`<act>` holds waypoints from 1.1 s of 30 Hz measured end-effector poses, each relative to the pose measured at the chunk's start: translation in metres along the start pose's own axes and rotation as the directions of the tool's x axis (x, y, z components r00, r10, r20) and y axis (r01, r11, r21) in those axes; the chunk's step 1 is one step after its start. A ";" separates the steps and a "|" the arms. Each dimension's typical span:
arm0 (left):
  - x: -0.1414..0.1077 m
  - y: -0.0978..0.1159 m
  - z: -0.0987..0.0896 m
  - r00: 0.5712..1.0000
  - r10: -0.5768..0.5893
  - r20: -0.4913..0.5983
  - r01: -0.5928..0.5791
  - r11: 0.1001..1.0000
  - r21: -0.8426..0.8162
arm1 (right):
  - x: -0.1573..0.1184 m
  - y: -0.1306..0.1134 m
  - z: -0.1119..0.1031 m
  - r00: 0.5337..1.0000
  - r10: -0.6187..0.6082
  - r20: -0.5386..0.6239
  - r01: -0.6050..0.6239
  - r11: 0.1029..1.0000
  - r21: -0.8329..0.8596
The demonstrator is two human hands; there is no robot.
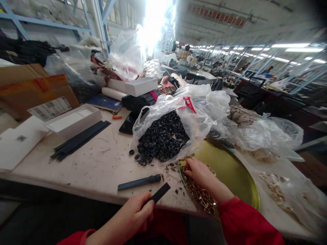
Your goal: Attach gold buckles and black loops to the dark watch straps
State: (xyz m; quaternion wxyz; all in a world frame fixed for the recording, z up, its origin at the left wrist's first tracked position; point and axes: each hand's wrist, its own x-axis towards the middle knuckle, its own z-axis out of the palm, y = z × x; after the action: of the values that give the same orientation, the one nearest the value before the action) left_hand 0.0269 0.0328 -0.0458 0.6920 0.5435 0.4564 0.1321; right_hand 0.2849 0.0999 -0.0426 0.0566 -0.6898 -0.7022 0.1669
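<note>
My left hand (139, 212) is closed around a black watch strap piece (160, 194), whose free end points up and to the right. My right hand (199, 172) reaches over a round gold-coloured tray (240, 170), its fingers curled together at a heap of gold metal buckles (201, 197). Whatever is between those fingertips is hidden. A black strap with a gold buckle (140, 182) lies on the table just beyond my left hand. Behind it, an open plastic bag (196, 132) spills small black loops (163, 136) onto the tabletop.
Several long black strips (81, 139) lie at the left beside a white box (74, 119). Farther back are a cardboard box (35, 90) and a dark phone (127, 124). A plastic bag of gold-coloured parts (278, 192) lies right of the tray. The table's front edge runs near my left hand.
</note>
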 end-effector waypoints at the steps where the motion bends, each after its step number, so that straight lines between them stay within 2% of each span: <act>1: -0.002 0.000 0.001 1.000 0.009 0.000 -0.009 1.000 0.007 | -0.001 0.000 -0.002 1.000 0.001 -0.006 -0.001 0.999 0.038; 5: -0.010 0.004 0.006 0.992 0.098 -0.076 -0.092 0.993 0.069 | -0.026 -0.017 -0.003 0.997 0.011 -0.077 0.007 0.976 0.219; 6: -0.012 0.006 0.007 0.984 0.143 -0.110 -0.135 0.988 0.080 | -0.037 -0.028 0.000 0.996 0.027 -0.080 0.002 0.939 0.344; 7: -0.015 0.008 0.009 0.969 0.197 -0.148 -0.185 0.978 0.091 | -0.049 -0.041 0.004 0.997 0.048 -0.060 -0.010 0.858 0.513; 8: -0.017 0.010 0.010 0.949 0.255 -0.187 -0.238 0.965 0.105 | -0.061 -0.056 0.010 0.997 0.071 -0.008 -0.042 0.676 0.736; 9: -0.020 0.012 0.012 0.925 0.309 -0.220 -0.289 0.950 0.118 | -0.074 -0.071 0.017 0.995 0.074 0.062 -0.087 0.402 0.912; 10: -0.023 0.014 0.014 0.905 0.344 -0.249 -0.324 0.938 0.122 | -0.085 -0.087 0.025 0.989 0.058 0.136 -0.142 0.114 0.983; 11: -0.026 0.015 0.016 0.893 0.360 -0.270 -0.343 0.933 0.110 | -0.096 -0.101 0.032 0.981 0.032 0.189 -0.183 -0.129 0.975; 12: -0.030 0.015 0.017 0.887 0.362 -0.286 -0.351 0.932 0.091 | -0.105 -0.113 0.040 0.975 0.004 0.220 -0.209 -0.302 0.930; 13: -0.034 0.014 0.018 0.887 0.353 -0.297 -0.350 0.934 0.067 | -0.112 -0.123 0.046 0.971 -0.025 0.236 -0.225 -0.417 0.881; 15: -0.041 0.009 0.018 0.889 0.327 -0.320 -0.333 0.942 0.036 | -0.123 -0.134 0.057 0.967 -0.082 0.243 -0.250 -0.511 0.822; 18: -0.049 -0.001 0.017 0.896 0.294 -0.333 -0.301 0.953 0.031 | -0.133 -0.135 0.067 0.962 -0.122 0.245 -0.274 -0.478 0.835; 22: -0.054 -0.011 0.017 0.944 0.223 -0.244 -0.252 0.963 -0.094 | -0.141 -0.132 0.072 0.962 -0.098 0.254 -0.272 -0.383 0.883; 25: -0.061 -0.010 0.016 0.947 0.236 -0.216 -0.259 0.962 -0.085 | -0.145 -0.132 0.073 0.972 -0.071 0.226 -0.237 -0.291 0.927; 27: -0.067 -0.006 0.013 0.959 0.237 -0.154 -0.246 0.968 -0.041 | -0.148 -0.131 0.071 0.994 -0.019 0.104 -0.106 -0.136 0.985; 29: -0.073 -0.001 0.009 0.970 0.231 -0.071 -0.232 0.973 -0.012 | -0.149 -0.129 0.067 0.999 -0.017 -0.039 0.041 0.099 0.994; 30: -0.076 0.001 0.007 0.970 0.237 -0.044 -0.237 0.971 0.005 | -0.150 -0.127 0.065 0.997 -0.028 -0.078 0.082 0.193 0.978; 31: -0.079 0.003 0.005 0.969 0.244 -0.040 -0.243 0.970 0.030 | -0.149 -0.126 0.063 0.996 -0.027 -0.082 0.086 0.235 0.968; 32: -0.081 0.003 0.003 0.967 0.250 -0.054 -0.246 0.967 0.065 | -0.149 -0.124 0.061 0.998 -0.003 -0.058 0.057 0.211 0.976; 33: -0.083 0.003 0.001 0.963 0.256 -0.080 -0.246 0.963 0.114 | -0.148 -0.124 0.060 0.999 0.044 -0.008 0.003 0.124 0.992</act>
State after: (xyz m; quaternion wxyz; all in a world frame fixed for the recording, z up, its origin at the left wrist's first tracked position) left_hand -0.0166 -0.0230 -0.0023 0.6185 0.6252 0.4220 0.2203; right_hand 0.1548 -0.0546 -0.0377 0.5089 -0.4920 -0.4053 0.5785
